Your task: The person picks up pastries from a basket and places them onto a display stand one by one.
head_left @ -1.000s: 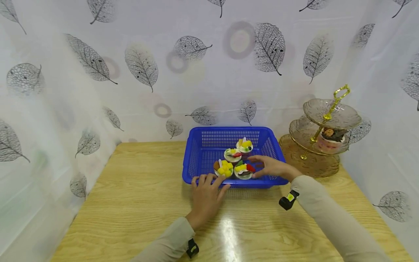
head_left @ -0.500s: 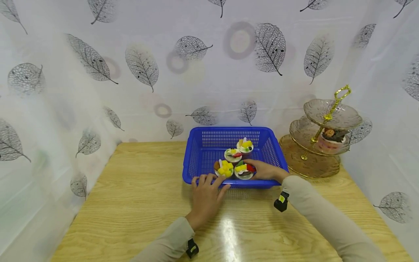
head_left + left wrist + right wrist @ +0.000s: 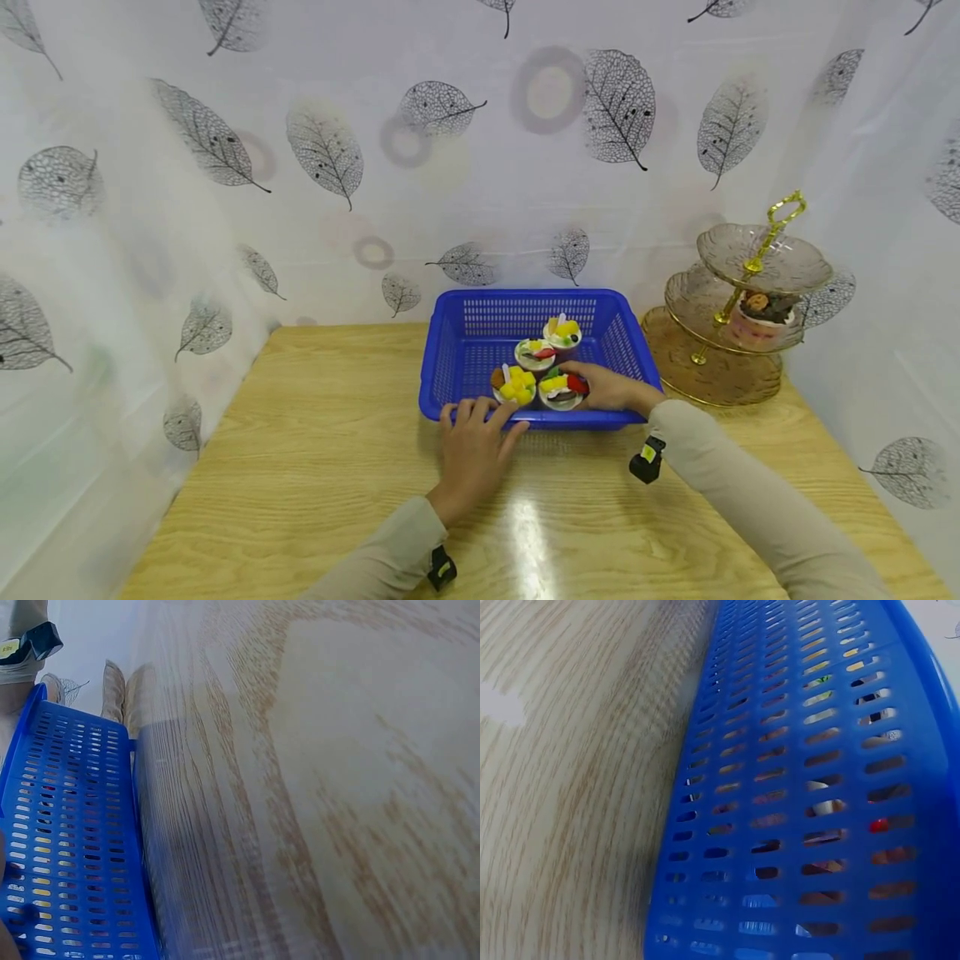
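Note:
In the head view a blue plastic basket [image 3: 540, 417] holds several dessert cups topped with fruit. My right hand [image 3: 611, 390] reaches inside and grips the front right dessert cup [image 3: 560, 392], which has yellow cubes, a red piece and white cream. Its fingers are partly hidden behind the cup. Left of it stands a dessert cup with yellow cubes [image 3: 516, 387]. Behind are a cup with a red slice [image 3: 536, 354] and another with yellow fruit [image 3: 562, 332]. My left hand [image 3: 472, 450] rests with its fingertips on the basket's front rim. In the right wrist view the slotted basket wall [image 3: 787, 787] hides the hand.
A three-tier glass stand [image 3: 712, 375] with a gold handle is right of the basket. Its middle tier bears a pink dessert cup [image 3: 761, 321]. Everything stands on a wooden table [image 3: 330, 417], with a leaf-printed curtain [image 3: 510, 183] behind.
My right hand has moved left and closed round the front right dessert cup. The left hand has stayed on the rim.

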Action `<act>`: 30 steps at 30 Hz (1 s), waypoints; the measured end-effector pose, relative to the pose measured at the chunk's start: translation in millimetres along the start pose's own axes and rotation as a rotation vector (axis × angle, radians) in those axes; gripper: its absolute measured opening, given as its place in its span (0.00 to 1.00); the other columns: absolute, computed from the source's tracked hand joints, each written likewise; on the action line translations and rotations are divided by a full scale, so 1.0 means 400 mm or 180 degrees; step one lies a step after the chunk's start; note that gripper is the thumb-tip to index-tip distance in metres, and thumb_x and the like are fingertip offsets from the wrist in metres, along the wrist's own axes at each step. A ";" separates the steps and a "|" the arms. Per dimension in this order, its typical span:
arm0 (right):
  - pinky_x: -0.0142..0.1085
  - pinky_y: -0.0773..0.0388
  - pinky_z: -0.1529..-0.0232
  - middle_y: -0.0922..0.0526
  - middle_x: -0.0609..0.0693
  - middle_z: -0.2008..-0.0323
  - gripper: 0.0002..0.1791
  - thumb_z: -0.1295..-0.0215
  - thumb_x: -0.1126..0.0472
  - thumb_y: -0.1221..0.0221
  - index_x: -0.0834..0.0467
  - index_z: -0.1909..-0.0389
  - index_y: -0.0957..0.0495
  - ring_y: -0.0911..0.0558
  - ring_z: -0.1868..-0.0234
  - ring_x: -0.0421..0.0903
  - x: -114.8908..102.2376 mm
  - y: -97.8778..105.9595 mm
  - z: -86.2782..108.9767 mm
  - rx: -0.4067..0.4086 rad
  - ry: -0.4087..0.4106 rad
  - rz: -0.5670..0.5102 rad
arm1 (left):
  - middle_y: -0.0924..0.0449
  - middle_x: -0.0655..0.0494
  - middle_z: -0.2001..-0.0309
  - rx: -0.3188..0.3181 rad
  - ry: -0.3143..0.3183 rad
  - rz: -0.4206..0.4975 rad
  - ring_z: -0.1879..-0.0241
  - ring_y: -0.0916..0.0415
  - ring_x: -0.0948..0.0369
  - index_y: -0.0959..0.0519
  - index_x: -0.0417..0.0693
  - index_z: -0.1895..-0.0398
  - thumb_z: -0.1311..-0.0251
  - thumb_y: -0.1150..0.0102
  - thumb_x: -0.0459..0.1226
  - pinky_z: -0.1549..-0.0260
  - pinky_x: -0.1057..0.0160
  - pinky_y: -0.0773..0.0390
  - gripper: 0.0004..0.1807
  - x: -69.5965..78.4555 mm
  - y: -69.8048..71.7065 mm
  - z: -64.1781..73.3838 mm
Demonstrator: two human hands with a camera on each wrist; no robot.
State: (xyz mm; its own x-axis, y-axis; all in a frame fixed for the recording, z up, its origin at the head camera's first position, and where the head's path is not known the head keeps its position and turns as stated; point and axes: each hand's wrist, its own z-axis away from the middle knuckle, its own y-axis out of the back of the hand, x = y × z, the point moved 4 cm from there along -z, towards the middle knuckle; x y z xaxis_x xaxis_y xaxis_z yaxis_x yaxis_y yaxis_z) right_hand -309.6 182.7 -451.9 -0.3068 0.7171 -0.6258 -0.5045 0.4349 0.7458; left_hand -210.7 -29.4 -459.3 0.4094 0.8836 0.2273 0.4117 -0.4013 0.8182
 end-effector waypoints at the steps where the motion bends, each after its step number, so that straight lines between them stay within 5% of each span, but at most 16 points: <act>1: 0.61 0.41 0.37 0.33 0.68 0.36 0.40 0.46 0.63 0.32 0.64 0.32 0.39 0.34 0.36 0.65 0.000 0.001 0.002 -0.0002 -0.0008 -0.0002 | 0.23 0.61 0.57 0.0002 -0.0003 -0.0002 0.54 0.31 0.57 0.21 0.68 0.49 0.33 0.56 0.59 0.47 0.44 0.40 0.19 0.000 0.000 0.000; 17: 0.57 0.34 0.40 0.32 0.65 0.37 0.51 0.51 0.52 0.27 0.62 0.30 0.43 0.29 0.41 0.60 -0.007 0.082 0.073 0.0289 -0.0145 -0.0454 | 0.23 0.61 0.58 0.0109 -0.0044 0.0088 0.56 0.30 0.57 0.20 0.66 0.50 0.34 0.51 0.58 0.48 0.44 0.41 0.18 0.000 0.005 -0.001; 30: 0.44 0.25 0.48 0.31 0.65 0.39 0.50 0.43 0.55 0.32 0.62 0.26 0.51 0.27 0.42 0.59 -0.010 0.179 0.170 0.0753 -0.0041 -0.0955 | 0.23 0.61 0.57 0.0110 -0.0053 0.0089 0.55 0.30 0.57 0.20 0.65 0.49 0.33 0.52 0.57 0.49 0.44 0.40 0.18 0.003 0.008 0.001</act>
State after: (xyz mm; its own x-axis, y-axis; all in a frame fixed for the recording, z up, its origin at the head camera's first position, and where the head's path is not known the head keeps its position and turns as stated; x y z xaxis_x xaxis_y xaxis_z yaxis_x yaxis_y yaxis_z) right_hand -289.7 248.2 -380.4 -0.1630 0.5449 -0.8225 -0.3696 0.7392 0.5630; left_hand -208.7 -29.9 -456.5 0.4346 0.8679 0.2408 0.4277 -0.4341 0.7929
